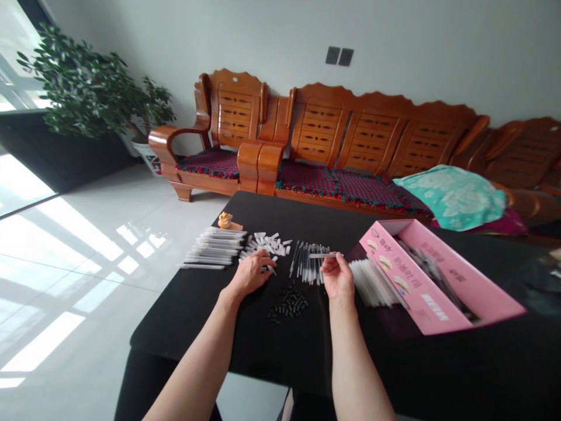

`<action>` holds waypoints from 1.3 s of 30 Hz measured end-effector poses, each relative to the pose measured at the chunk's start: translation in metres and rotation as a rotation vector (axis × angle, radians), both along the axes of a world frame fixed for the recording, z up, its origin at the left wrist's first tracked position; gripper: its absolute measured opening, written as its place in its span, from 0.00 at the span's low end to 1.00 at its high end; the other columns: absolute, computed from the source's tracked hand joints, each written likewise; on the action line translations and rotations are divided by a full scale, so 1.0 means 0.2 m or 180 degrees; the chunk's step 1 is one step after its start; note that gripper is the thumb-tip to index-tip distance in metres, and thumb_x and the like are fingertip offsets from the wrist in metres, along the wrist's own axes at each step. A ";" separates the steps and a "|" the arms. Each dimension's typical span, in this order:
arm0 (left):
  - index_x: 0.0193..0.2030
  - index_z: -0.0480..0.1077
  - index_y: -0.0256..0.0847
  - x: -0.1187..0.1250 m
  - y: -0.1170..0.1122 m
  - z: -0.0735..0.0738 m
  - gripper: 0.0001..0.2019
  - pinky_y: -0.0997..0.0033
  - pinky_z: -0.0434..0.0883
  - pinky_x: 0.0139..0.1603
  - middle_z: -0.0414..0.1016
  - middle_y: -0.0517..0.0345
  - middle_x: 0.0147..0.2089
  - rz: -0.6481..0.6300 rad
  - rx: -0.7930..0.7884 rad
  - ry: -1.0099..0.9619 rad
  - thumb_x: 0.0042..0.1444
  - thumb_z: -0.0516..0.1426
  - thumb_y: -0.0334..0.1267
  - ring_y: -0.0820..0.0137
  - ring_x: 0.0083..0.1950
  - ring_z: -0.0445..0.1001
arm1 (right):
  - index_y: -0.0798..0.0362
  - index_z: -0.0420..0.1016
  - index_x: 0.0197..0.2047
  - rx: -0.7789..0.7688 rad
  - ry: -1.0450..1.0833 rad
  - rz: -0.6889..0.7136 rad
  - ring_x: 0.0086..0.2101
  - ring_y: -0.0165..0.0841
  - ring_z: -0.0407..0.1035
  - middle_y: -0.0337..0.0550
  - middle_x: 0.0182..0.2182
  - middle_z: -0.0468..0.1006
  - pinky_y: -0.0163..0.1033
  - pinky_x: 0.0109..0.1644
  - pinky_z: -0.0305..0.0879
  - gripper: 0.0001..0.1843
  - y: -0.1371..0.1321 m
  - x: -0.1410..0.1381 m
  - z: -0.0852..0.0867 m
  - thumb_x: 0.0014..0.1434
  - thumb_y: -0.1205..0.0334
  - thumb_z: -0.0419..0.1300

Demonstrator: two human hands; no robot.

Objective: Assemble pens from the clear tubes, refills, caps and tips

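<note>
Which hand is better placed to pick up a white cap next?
Probably the left hand: its fingers rest on the table at the edge of the white caps. The right hand is busy, pinching a pen tube.

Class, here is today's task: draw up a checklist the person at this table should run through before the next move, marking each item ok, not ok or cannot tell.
1. Right hand grips the pen tube in its fingertips: ok.
2. Left hand rests at the white caps: ok.
3. A cap pinched in the left hand: cannot tell.
4. Black plugs heaped between the two hands: ok.
5. Refills lie apart from the white caps: ok.
6. Pink box sits wholly on the table: ok.
</note>
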State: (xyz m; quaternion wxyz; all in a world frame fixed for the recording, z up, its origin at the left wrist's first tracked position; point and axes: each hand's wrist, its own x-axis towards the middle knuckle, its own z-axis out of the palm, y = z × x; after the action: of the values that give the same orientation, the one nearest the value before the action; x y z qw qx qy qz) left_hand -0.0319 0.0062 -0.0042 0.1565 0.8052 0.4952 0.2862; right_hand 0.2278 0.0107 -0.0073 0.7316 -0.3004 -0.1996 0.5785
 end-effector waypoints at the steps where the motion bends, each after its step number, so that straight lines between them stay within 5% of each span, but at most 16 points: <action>1: 0.41 0.79 0.47 0.01 0.00 0.00 0.14 0.72 0.68 0.43 0.74 0.58 0.45 0.0008 0.0008 0.0013 0.49 0.59 0.29 0.68 0.42 0.74 | 0.57 0.78 0.30 -0.0007 0.0001 -0.0005 0.18 0.30 0.74 0.40 0.20 0.81 0.31 0.20 0.72 0.07 0.00 0.00 0.00 0.53 0.61 0.66; 8: 0.43 0.79 0.46 0.18 -0.05 0.01 0.12 0.73 0.69 0.45 0.75 0.56 0.43 -0.0722 0.0087 -0.0202 0.58 0.55 0.31 0.69 0.44 0.73 | 0.57 0.78 0.30 -0.0045 -0.0005 -0.0064 0.17 0.30 0.74 0.40 0.20 0.81 0.31 0.19 0.72 0.07 0.00 -0.01 0.00 0.53 0.62 0.66; 15: 0.41 0.79 0.46 0.25 -0.04 -0.01 0.10 0.73 0.68 0.44 0.75 0.57 0.41 -0.1088 0.0077 -0.0015 0.57 0.58 0.31 0.68 0.44 0.73 | 0.58 0.78 0.29 -0.0054 -0.0013 -0.0051 0.17 0.30 0.73 0.41 0.19 0.80 0.32 0.19 0.71 0.06 0.00 -0.02 0.00 0.52 0.62 0.66; 19: 0.37 0.79 0.42 0.24 -0.05 0.00 0.07 0.72 0.69 0.42 0.77 0.56 0.38 -0.0739 -0.0145 -0.0531 0.56 0.58 0.31 0.69 0.39 0.74 | 0.58 0.78 0.30 -0.0040 -0.0048 -0.0032 0.17 0.31 0.74 0.42 0.20 0.81 0.33 0.19 0.72 0.07 0.00 -0.02 0.00 0.49 0.62 0.67; 23: 0.39 0.77 0.37 0.23 -0.04 0.00 0.08 0.73 0.70 0.32 0.77 0.57 0.28 -0.0078 -0.1048 -0.2026 0.53 0.61 0.35 0.71 0.28 0.73 | 0.58 0.77 0.32 -0.0002 -0.0335 -0.0001 0.18 0.33 0.74 0.43 0.20 0.81 0.35 0.20 0.73 0.10 -0.02 -0.04 0.01 0.49 0.60 0.68; 27: 0.38 0.75 0.34 0.22 -0.03 0.00 0.13 0.75 0.70 0.27 0.75 0.58 0.26 -0.0054 -0.1592 -0.3333 0.47 0.66 0.40 0.72 0.26 0.73 | 0.58 0.76 0.32 -0.0038 -0.0669 0.0034 0.18 0.35 0.74 0.43 0.20 0.80 0.36 0.19 0.73 0.12 -0.03 -0.08 0.02 0.48 0.58 0.69; 39: 0.34 0.73 0.33 0.23 -0.03 0.00 0.15 0.77 0.69 0.26 0.75 0.58 0.24 -0.0233 -0.1748 -0.3478 0.45 0.67 0.41 0.75 0.24 0.71 | 0.57 0.76 0.33 -0.0083 -0.1006 0.0138 0.18 0.34 0.75 0.42 0.21 0.80 0.36 0.20 0.73 0.14 -0.05 -0.12 0.04 0.50 0.55 0.68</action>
State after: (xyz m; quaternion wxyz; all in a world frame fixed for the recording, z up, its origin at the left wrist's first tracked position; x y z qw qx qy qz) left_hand 0.0143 -0.0003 -0.0047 0.5993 0.4887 0.3711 0.5141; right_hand 0.2040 0.0009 0.0014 0.6744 -0.3928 -0.3112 0.5422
